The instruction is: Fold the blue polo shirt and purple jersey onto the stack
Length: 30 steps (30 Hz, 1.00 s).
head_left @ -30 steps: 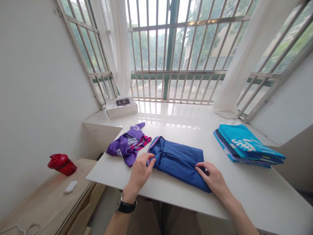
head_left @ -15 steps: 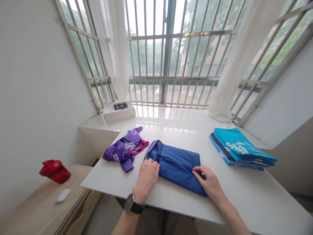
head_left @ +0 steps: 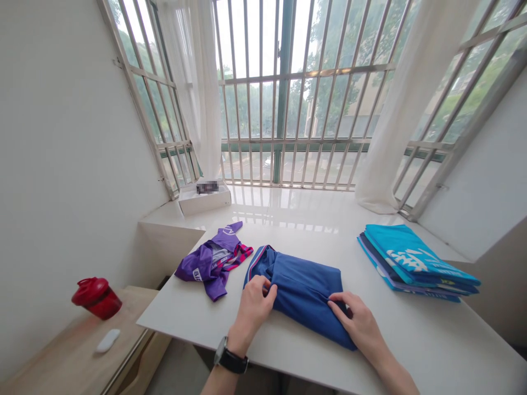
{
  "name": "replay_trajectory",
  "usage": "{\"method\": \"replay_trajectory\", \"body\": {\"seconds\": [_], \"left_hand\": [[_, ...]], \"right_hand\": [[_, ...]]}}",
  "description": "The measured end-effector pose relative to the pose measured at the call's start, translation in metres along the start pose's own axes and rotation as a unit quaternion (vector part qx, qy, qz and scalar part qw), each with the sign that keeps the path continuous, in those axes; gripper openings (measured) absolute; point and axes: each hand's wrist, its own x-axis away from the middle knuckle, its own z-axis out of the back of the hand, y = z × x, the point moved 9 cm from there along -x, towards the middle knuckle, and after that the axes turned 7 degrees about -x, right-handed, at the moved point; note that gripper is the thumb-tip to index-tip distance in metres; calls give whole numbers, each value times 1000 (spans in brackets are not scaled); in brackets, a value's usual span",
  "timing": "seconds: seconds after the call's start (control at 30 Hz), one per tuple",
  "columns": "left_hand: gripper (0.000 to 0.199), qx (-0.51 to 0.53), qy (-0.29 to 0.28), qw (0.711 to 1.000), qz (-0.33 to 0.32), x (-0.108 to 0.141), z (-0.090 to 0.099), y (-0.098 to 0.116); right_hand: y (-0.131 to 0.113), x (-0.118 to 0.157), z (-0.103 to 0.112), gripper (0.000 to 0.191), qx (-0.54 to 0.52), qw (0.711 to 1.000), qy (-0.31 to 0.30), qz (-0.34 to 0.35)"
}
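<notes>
A folded dark blue shirt [head_left: 307, 285] with red-and-white trim lies on the white table in front of me. My left hand [head_left: 257, 304], a black watch [head_left: 230, 356] on its wrist, is at the shirt's near left part, its fingers curled on the fabric. At the right part of the shirt, my right hand [head_left: 358, 321] pinches a fold of the cloth between thumb and fingers. Left of it lies a crumpled purple shirt [head_left: 206, 266] with white lettering and pink-red trim. A stack of folded clothes [head_left: 415, 255], bright blue on top, sits to the right.
The white table [head_left: 181, 310] adjoins a window sill holding an open white box [head_left: 206, 202]. Barred windows and white curtains [head_left: 382, 164] stand behind. At the lower left, a wooden cabinet [head_left: 53, 356] bears a red shaker bottle [head_left: 96, 297] and a small white object [head_left: 107, 340].
My left hand has shifted slightly right along the shirt, its thumb now showing more. The right hand keeps its pinch. The whole view has tilted up a little.
</notes>
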Motion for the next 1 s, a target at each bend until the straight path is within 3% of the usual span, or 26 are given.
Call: {"method": "replay_trajectory", "body": {"seconds": [0.13,0.37,0.73,1.0], "left_hand": [[20,-1,-8,1000,17,-6,2,-1],[36,-154,-35,987,38,-10,-10,1],[17,-70,-27,997,9,-21,-16,-12],[15,-212,-66,975,2,-36,-16,5]], "right_hand": [[2,0,-1,27,-7,1000,1,-5],[1,0,0,29,-8,1000,4,-3],[0,0,3,33,2,1000,24,0],[-10,3,1,28,50,999,1,-7]]}}
